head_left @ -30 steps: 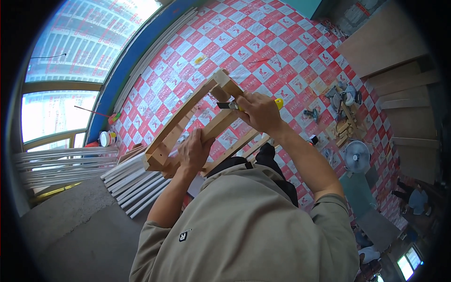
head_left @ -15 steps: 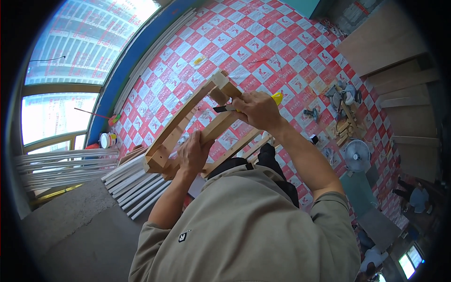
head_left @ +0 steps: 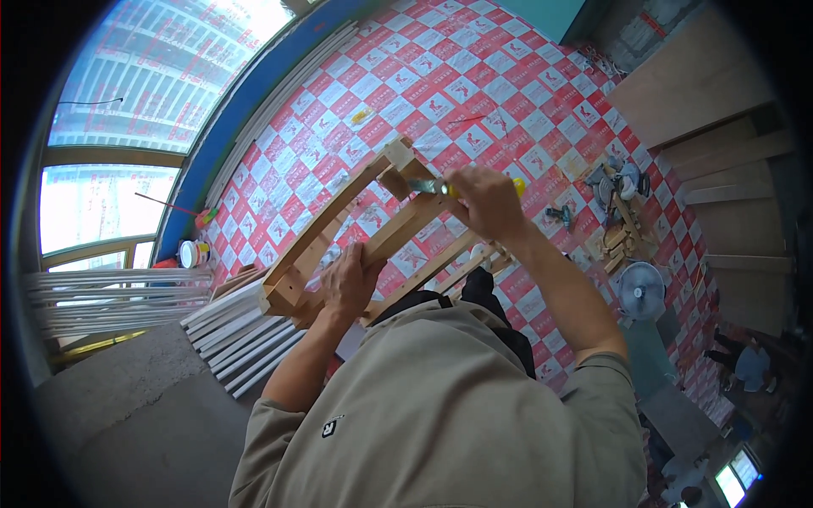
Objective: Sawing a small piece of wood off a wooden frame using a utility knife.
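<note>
In front of my body is a wooden frame (head_left: 400, 228), a long narrow assembly of pale timber battens with short blocks between them, tilted up to the right. My left hand (head_left: 345, 281) is closed around its near batten, towards the lower left end. In my right hand (head_left: 486, 203) is a yellow utility knife (head_left: 519, 187), its blade (head_left: 430, 186) pointing left across the frame's upper right end, close to a short wooden block (head_left: 394, 181). Whether the blade touches the wood I cannot tell. My right palm and fingers hide most of the handle.
Pale strips (head_left: 246, 339) lie at lower left beside a grey slab (head_left: 127, 398). On the red-and-white checked floor covering (head_left: 457, 93) are a drill (head_left: 559, 216), a power saw (head_left: 605, 179), wood offcuts (head_left: 622, 240) and a fan (head_left: 641, 290). People (head_left: 752, 364) are at far right.
My right hand has moved right with the knife, drawing the blade to the right and slightly up. The frame's upper end has shifted a little down and right; my left hand keeps its grip.
</note>
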`<state>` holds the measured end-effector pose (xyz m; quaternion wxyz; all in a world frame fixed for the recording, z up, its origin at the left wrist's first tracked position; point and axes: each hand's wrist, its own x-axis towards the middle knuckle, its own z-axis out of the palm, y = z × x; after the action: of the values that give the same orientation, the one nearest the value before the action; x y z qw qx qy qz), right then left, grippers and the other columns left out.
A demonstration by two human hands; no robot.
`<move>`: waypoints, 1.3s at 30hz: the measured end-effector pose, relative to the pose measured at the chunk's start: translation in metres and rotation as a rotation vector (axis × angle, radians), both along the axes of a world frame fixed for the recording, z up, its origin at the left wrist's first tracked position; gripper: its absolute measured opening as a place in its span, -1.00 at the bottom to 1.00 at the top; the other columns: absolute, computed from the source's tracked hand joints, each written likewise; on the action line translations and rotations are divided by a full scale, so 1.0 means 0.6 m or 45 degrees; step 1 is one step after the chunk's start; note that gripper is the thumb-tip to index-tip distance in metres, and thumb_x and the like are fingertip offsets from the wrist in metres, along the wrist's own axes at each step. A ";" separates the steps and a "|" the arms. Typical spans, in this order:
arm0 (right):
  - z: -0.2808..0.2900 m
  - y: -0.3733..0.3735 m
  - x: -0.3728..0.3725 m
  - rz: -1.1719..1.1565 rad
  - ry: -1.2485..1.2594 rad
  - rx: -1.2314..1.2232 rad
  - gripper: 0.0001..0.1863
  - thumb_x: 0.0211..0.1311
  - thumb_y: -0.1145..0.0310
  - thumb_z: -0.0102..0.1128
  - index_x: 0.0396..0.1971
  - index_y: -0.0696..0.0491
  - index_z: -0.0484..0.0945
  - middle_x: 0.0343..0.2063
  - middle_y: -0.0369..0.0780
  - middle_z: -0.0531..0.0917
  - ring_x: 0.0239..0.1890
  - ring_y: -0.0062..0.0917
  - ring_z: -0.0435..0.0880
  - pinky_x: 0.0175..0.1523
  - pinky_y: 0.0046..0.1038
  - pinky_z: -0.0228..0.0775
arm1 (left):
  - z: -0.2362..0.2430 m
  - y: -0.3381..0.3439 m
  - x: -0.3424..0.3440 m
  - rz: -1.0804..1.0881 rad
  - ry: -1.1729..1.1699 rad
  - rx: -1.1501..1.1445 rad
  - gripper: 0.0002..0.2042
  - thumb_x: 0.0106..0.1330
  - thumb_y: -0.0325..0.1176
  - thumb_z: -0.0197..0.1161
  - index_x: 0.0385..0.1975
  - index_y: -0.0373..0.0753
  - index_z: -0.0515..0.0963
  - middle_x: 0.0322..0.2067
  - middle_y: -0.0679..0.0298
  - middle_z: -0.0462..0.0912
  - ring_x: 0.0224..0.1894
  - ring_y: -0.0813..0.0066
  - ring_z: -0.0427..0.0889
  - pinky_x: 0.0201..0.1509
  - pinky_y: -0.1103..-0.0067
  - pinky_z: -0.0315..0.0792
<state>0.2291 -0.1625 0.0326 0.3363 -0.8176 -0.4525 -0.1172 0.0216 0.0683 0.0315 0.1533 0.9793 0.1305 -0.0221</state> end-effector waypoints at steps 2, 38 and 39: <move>-0.022 0.015 -0.020 0.018 0.047 -0.035 -0.66 0.16 0.25 0.36 -0.17 0.00 0.41 -0.55 -0.21 0.58 -0.47 -0.26 0.67 -0.40 -0.21 0.48 | 0.006 -0.004 -0.001 -0.009 -0.026 0.004 -0.59 0.20 -0.13 0.46 -0.13 -0.26 0.50 -0.35 0.05 0.69 -0.32 0.05 0.70 -0.28 0.25 0.52; 0.068 0.025 -0.057 -0.327 2.263 1.108 -0.74 0.58 0.11 -0.08 -0.09 0.00 0.39 -0.49 -0.30 0.49 -0.53 -0.58 0.51 -0.42 -0.53 0.45 | 0.037 0.010 0.015 0.100 0.236 -0.272 -0.59 0.23 -0.05 0.42 -0.19 -0.27 0.52 -0.32 0.02 0.69 -0.24 -0.03 0.69 -0.15 0.20 0.50; 0.078 0.024 -0.053 -0.307 2.201 1.025 -0.74 0.59 0.11 -0.10 -0.05 0.00 0.39 -0.51 -0.31 0.49 -0.54 -0.58 0.51 -0.43 -0.53 0.45 | 0.036 0.010 0.014 0.090 0.239 -0.272 -0.59 0.23 -0.05 0.42 -0.19 -0.27 0.52 -0.32 0.02 0.69 -0.24 -0.03 0.69 -0.15 0.20 0.50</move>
<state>0.1976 -0.1479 0.0796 0.7949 -0.4858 0.1132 0.3456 0.0301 0.0746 0.0531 0.2445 0.9458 0.1756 -0.1219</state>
